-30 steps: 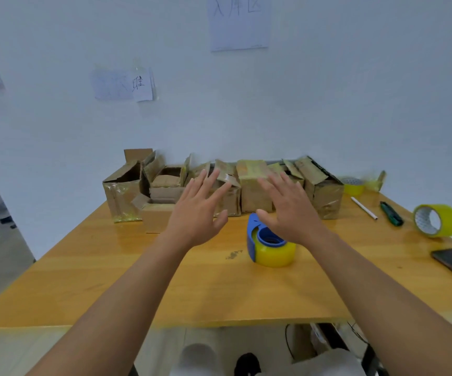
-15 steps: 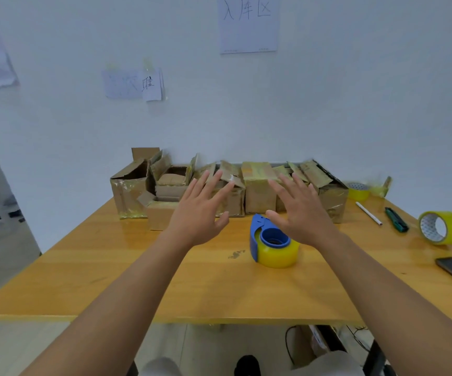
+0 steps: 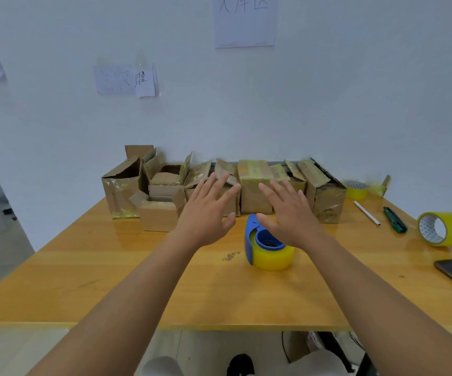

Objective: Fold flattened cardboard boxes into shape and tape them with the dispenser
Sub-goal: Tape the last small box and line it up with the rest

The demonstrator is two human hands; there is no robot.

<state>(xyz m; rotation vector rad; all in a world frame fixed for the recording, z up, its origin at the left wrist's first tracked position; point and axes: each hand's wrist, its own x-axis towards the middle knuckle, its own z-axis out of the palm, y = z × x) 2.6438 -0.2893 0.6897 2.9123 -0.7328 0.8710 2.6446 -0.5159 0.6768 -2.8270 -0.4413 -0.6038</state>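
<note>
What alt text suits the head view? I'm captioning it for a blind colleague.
Both hands, left and right, hover open and empty above a wooden table, over a blue tape dispenser and before a row of boxes.
</note>
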